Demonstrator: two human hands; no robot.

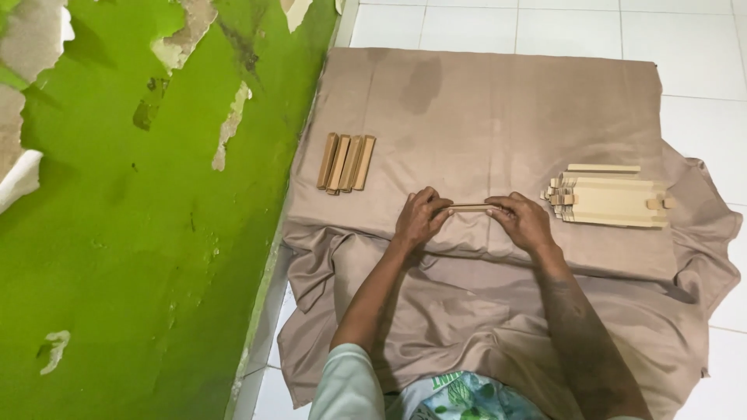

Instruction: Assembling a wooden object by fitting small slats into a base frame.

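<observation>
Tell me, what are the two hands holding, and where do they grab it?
A thin tan cardboard strip, held level over the brown cloth. The left hand pinches its left end and the right hand its right end, leaving the middle bare.

Both ends of the thin wooden strip [469,208] are hidden inside the fingers (only its middle shows).
</observation>
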